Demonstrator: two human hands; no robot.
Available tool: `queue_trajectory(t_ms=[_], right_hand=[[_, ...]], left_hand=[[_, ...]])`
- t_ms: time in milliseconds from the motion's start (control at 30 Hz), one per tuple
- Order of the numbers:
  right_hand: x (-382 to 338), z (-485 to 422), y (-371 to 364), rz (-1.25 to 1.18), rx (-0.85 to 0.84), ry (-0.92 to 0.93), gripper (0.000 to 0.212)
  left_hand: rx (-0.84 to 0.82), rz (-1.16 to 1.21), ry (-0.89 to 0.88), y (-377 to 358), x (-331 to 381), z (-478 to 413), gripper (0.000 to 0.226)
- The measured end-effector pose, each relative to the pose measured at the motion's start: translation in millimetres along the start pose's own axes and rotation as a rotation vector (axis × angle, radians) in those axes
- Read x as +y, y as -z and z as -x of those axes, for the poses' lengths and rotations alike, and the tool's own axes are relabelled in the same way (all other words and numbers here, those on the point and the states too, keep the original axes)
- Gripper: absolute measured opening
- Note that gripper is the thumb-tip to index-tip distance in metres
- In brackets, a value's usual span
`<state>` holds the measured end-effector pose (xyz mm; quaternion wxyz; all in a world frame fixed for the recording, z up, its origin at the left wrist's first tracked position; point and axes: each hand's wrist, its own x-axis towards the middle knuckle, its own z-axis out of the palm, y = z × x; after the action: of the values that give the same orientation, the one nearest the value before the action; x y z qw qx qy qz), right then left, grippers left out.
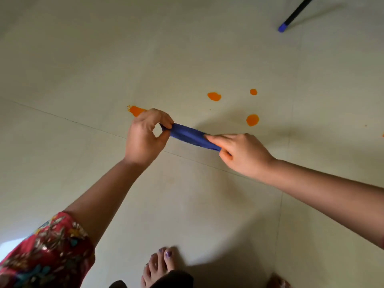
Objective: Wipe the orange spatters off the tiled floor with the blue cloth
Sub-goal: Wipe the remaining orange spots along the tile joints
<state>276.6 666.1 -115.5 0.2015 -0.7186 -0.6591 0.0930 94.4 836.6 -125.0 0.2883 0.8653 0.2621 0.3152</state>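
The pale, smooth tiled floor point(83, 69) with thin grout lines fills the view. Above it, the left hand point(145, 138) and right hand point(243, 152) each pinch one end of the soft blue cloth point(191, 136), stretched into a narrow band. Rounded orange spatters point(214, 96) dot the tile beyond. A black pole point(297, 11), blue-tipped, rests far right.

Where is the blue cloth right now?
In the head view's centre, the blue cloth is stretched between the left hand and right hand, above the floor, near the orange spatters.
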Motion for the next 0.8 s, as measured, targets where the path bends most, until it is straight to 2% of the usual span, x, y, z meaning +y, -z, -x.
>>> queue_trajectory(t_ms=[100,167,233,367,467,633,800], right_hand=[[-15,-7,-21,-0.025,-0.327,0.111,0.051],[-16,-11,-44,0.012,-0.46,0.167,0.055],[-12,-26,-74,0.091,-0.4,0.196,0.053],[-27,-50,-140,0.235,-0.403,0.043,0.059],[-31,-43,-169,0.298,-0.373,-0.012,0.059],[-10,-33,-167,0.339,-0.231,-0.181,0.055],[-50,-52,-189,0.268,-0.257,0.151,0.055]], left_hand=[[-0.117,-0.229,-0.06,18,-43,19,0.03],[-0.187,-0.316,0.054,22,-71,44,0.038],[-0.116,-0.308,0.192,24,-97,64,0.035],[0.07,-0.277,0.43,19,-130,75,0.026],[0.039,-0.339,0.467,16,-147,71,0.03],[-0.062,-0.492,0.564,12,-176,67,0.049],[0.036,-0.467,0.627,9,-180,70,0.051]])
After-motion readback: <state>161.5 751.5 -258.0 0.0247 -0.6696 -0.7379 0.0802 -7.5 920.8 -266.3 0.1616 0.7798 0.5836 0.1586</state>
